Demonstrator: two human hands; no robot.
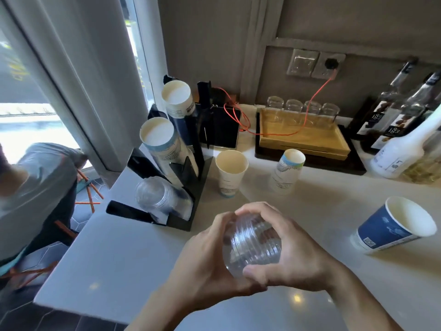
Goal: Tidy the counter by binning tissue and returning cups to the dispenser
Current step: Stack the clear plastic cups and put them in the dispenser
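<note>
Pale counter (119, 254) beside curtained window (28, 96)

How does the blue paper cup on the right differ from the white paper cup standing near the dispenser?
The blue cup lies tipped on its side, mouth toward the camera; the white cup stands upright, mouth up. The blue cup has a dark blue printed wall; the white cup is mostly plain with a pale band at its base. Both are empty paper cups, loose on the counter.

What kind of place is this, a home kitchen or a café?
Most likely a café or drinks counter. A black cup dispenser holds stacked paper and clear plastic cups, syrup bottles stand by the wall, and glasses sit upturned on a wooden tray.
</note>
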